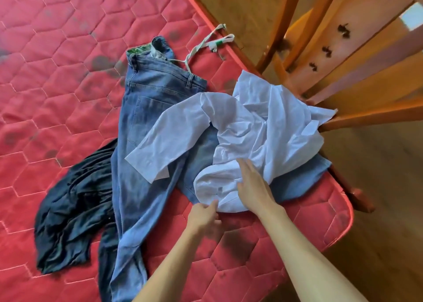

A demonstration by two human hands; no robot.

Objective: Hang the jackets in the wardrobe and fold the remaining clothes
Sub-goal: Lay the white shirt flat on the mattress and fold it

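A crumpled white shirt (pixel 247 128) lies on top of blue jeans (pixel 146 109) near the corner of a red quilted mattress (pixel 57 50). A dark garment (pixel 73 205) is bunched to the left of the jeans, partly under them. My right hand (pixel 254 185) rests flat on the shirt's near part, fingers stretched out. My left hand (pixel 203 214) touches the shirt's near edge with thumb and fingers close around the hem; whether it pinches the cloth is unclear.
A white cloth strap (pixel 206 45) with a green tag lies beyond the jeans' waistband. A wooden bed frame with slats (pixel 343 73) rises at the right past the mattress edge. Wooden floor (pixel 377 210) shows at the lower right.
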